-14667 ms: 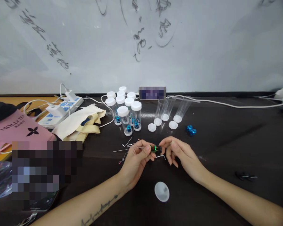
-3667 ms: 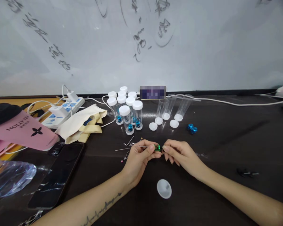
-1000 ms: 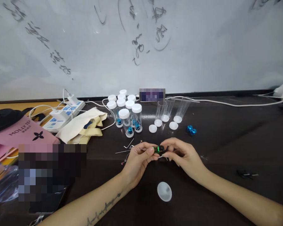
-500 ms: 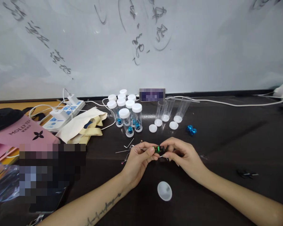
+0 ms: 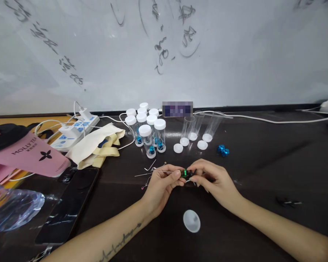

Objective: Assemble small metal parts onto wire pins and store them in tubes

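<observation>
My left hand (image 5: pixel 162 187) pinches a small black piece with a green ring (image 5: pixel 185 173) between thumb and fingers. At its other end, the thumb and fingertips of my right hand (image 5: pixel 213 180) are closed on the same piece. A thin metal rod (image 5: pixel 143 175) sticks out to the left of my left hand; whether it joins the black piece is hidden. Bent metal wires (image 5: pixel 150 165) lie beside the left fingers. Below both hands lies a shallow white round dish (image 5: pixel 191 221) with a dark spot in it.
Several white-capped clear tubes (image 5: pixel 160 136) with blue parts inside stand behind my hands. Open tubes (image 5: pixel 187 131), loose white caps (image 5: pixel 202 145) and blue metal parts (image 5: pixel 223 150) are to their right. A phone (image 5: pixel 68 207), cloth bag (image 5: pixel 90 145) and power strip (image 5: pixel 76 133) occupy the left.
The view has shifted very slightly, moving everything a little to the right. Both hands keep nearly the same grip on the black piece with the green ring.
</observation>
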### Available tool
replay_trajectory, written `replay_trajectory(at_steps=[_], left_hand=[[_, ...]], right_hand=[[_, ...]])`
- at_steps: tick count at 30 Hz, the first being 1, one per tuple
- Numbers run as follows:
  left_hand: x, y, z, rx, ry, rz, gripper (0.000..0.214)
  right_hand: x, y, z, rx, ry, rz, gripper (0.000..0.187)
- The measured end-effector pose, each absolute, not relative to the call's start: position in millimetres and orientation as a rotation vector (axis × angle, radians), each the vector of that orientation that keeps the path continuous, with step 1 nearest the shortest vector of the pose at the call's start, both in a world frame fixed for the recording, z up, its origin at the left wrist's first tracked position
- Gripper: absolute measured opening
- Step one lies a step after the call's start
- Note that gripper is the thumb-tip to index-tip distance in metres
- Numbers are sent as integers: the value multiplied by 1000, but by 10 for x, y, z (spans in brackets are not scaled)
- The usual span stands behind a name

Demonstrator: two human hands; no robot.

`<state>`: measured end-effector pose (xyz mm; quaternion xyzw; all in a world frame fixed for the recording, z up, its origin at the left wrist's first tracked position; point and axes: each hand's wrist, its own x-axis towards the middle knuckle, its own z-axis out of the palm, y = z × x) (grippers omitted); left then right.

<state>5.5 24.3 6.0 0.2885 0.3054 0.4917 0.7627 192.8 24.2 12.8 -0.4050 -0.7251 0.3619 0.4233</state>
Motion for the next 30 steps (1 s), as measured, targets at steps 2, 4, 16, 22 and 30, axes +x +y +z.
replay_trajectory(at_steps=[2,4,16,22,30], left_hand=[[58,247,59,626,666,1071,15],[58,246,59,626,667,1071,14],[54,235,83,615,673,1053,14],[57,237,78,609,666,1070,14],[55,251,64,614,676,1067,13]], right_hand=[[1921,247,130,-1014,-1808,916,10],[1918,250,130,-1019,-1803,933,12],[1933,261,100,-1103,-1839,1069,32],[1915,249,117,-1101,-1821,1006,19],[1945,239,58,-1051,-1806,953,14]])
